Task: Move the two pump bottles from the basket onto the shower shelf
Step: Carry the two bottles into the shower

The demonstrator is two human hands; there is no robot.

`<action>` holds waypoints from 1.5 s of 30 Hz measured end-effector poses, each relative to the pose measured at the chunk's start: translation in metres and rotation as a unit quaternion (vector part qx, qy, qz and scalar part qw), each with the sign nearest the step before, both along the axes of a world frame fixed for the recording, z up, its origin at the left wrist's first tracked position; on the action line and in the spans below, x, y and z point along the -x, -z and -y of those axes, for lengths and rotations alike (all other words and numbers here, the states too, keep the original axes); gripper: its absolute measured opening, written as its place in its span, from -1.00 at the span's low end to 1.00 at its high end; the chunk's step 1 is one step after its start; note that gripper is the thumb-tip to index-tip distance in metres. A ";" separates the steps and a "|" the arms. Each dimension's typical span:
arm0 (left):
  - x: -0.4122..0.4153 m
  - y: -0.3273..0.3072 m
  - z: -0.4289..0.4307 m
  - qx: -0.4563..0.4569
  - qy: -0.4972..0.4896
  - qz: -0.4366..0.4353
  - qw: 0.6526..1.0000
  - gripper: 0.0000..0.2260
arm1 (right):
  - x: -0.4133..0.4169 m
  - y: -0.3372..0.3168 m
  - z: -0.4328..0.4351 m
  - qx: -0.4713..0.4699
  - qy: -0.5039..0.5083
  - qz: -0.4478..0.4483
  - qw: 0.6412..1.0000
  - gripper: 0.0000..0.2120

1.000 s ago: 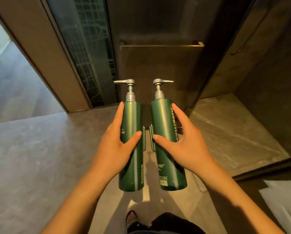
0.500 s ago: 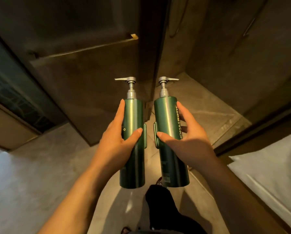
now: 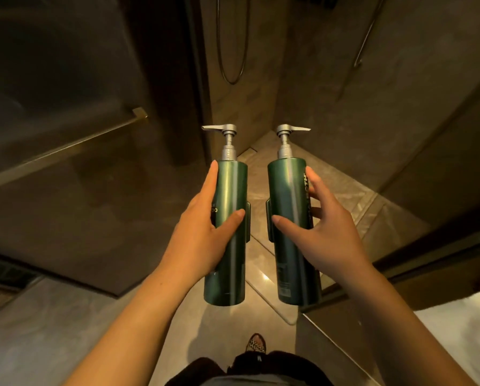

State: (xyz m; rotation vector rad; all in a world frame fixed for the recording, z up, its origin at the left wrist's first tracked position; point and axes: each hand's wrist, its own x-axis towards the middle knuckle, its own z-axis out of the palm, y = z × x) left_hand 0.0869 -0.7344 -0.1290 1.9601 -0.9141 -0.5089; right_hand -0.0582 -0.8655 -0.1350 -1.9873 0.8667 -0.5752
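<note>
I hold two tall green pump bottles upright in front of me, each with a silver pump head. My left hand grips the left bottle around its middle, its spout pointing left. My right hand grips the right bottle, which has white lettering down its side and a spout pointing right. The two bottles are a hand's width apart. No basket or shower shelf is in view.
A dark glass shower door with a brass bar handle stands on the left. Ahead lies the lit stone shower floor, with a hose hanging on the wall. A white towel or mat sits at lower right. My foot is below.
The view has swung right and moved toward the shower opening. The bottles have drawn a little further apart and stay in my hands.
</note>
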 end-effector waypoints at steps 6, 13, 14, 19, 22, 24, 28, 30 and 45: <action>-0.021 0.006 0.057 0.002 0.043 -0.022 0.999 -0.26 | -0.011 0.008 0.045 -0.017 0.038 -0.012 0.999 -0.12; -0.070 0.024 0.125 0.002 0.082 -0.036 0.996 -0.26 | -0.055 0.016 0.097 -0.037 0.069 -0.020 0.997 -0.12; -0.079 0.025 0.137 0.002 0.090 -0.032 0.995 -0.26 | -0.063 0.016 0.106 -0.036 0.075 -0.023 0.996 -0.12; -0.126 0.019 0.200 0.016 0.128 -0.034 0.991 -0.26 | -0.107 0.007 0.156 -0.011 0.100 -0.036 0.994 -0.12; -0.156 0.016 0.233 0.021 0.145 -0.027 0.989 -0.26 | -0.135 0.003 0.184 -0.001 0.112 -0.033 0.993 -0.12; -0.173 0.015 0.251 0.021 0.156 -0.027 0.987 -0.25 | -0.151 0.002 0.198 0.002 0.126 -0.028 0.992 -0.12; -0.197 0.017 0.284 0.022 0.175 -0.030 0.984 -0.25 | -0.173 0.003 0.223 -0.005 0.152 -0.020 0.988 -0.13; -0.203 0.020 0.301 0.024 0.184 -0.036 0.982 -0.25 | -0.179 0.004 0.236 -0.004 0.155 -0.024 0.988 -0.13; -0.216 0.028 0.489 0.027 0.172 -0.029 0.984 -0.26 | -0.197 0.013 0.431 0.012 0.142 -0.023 0.990 -0.15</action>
